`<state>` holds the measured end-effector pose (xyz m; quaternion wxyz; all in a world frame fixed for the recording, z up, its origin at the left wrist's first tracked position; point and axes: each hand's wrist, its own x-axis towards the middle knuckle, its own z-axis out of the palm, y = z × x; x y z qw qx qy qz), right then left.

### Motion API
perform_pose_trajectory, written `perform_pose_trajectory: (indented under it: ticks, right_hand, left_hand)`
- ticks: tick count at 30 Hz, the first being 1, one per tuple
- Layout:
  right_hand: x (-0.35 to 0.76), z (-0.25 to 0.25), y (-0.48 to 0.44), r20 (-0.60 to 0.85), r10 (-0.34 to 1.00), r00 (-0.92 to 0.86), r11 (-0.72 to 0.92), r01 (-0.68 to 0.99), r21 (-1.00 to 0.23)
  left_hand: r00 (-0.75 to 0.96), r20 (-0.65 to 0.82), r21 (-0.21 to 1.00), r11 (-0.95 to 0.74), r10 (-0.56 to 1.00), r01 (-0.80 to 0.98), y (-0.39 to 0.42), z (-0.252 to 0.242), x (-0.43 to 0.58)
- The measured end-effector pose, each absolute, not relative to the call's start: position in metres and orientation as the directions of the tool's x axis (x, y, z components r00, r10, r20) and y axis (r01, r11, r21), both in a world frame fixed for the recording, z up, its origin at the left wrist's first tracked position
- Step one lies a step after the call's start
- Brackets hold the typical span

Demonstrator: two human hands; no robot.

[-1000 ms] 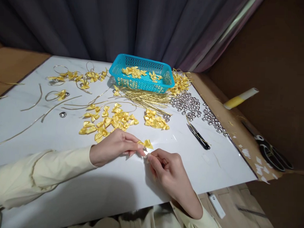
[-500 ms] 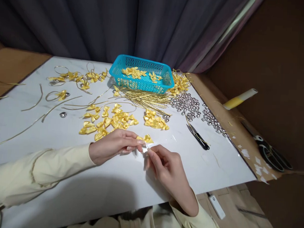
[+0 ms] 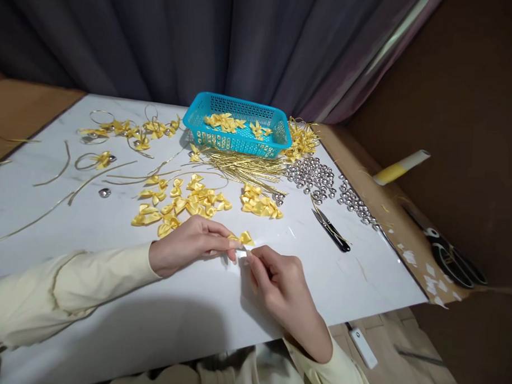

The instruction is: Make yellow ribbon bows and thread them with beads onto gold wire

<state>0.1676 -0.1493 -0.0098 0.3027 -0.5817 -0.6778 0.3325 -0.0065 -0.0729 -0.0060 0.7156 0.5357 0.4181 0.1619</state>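
My left hand (image 3: 199, 243) pinches a small yellow satin bow (image 3: 246, 237) between thumb and fingers. Close beside it, my right hand (image 3: 276, 277) is closed in a pinch on a small white piece (image 3: 244, 251) at the bow's near side; what this piece is, I cannot make out. A group of loose yellow bows (image 3: 192, 204) lies just beyond my left hand. Another cluster of bows (image 3: 259, 203) sits past the fingertips.
A blue basket (image 3: 236, 147) holds more bows. In front of it lie gold wires (image 3: 244, 168). Silver heart-shaped beads (image 3: 313, 177) spread rightward, near black thread snips (image 3: 332, 231). Black scissors (image 3: 455, 263) rest at the right edge. Wire loops with bows (image 3: 101, 160) lie left.
Both hands stay close together over the same spot. The bow in my left hand has tilted slightly, and my right fingertips have shifted a little at its near side.
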Motion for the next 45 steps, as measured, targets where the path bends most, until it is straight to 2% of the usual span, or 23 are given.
perform_pose_trajectory:
  ticks: [8,13,18,24,30,33,37,39,42,45]
  right_hand:
    - [0.167,-0.011,-0.149,0.022,0.99,-0.141,0.101,0.58,-0.809]
    - [0.166,-0.014,-0.147,0.073,0.984,-0.163,0.152,0.551,-0.821]
    - [0.168,-0.015,-0.145,0.077,0.99,-0.118,0.127,0.522,-0.843]
    - [0.17,-0.014,-0.15,-0.023,0.983,-0.18,0.061,0.449,-0.891]
    - [0.169,-0.013,-0.152,-0.039,0.986,-0.161,0.026,0.383,-0.924]
    - [0.179,-0.006,-0.15,-0.066,0.98,-0.186,0.012,0.392,-0.92]
    - [0.186,0.003,-0.146,-0.006,0.999,-0.036,0.004,0.286,-0.958]
    - [0.181,0.004,-0.146,-0.005,0.995,-0.103,0.013,0.17,-0.985]
    - [0.171,0.002,-0.145,-0.089,0.968,-0.233,-0.083,0.035,-0.996]
    - [0.167,0.001,-0.144,-0.124,0.958,-0.258,-0.142,-0.052,-0.989]
  left_hand:
    - [0.618,-0.416,0.907,0.352,0.668,0.23,-0.072,-0.007,-0.007]
    - [0.644,-0.411,0.908,0.354,0.645,0.225,-0.076,-0.007,-0.006]
    - [0.617,-0.372,0.924,0.341,0.693,0.174,-0.077,-0.012,-0.005]
    - [0.601,-0.251,0.967,0.218,0.759,0.129,-0.079,-0.018,-0.005]
    - [0.67,-0.112,0.993,0.056,0.734,0.105,-0.083,-0.018,-0.007]
    - [0.679,-0.097,0.993,0.021,0.727,0.119,-0.082,-0.017,-0.007]
    - [0.795,-0.142,0.99,0.083,0.59,0.115,-0.079,-0.016,-0.009]
    - [0.855,-0.175,0.983,0.132,0.489,0.126,-0.077,-0.016,-0.01]
    - [0.909,-0.197,0.974,0.183,0.368,0.137,-0.076,-0.016,-0.01]
    - [0.93,-0.193,0.975,0.168,0.312,0.146,-0.079,-0.015,-0.009]
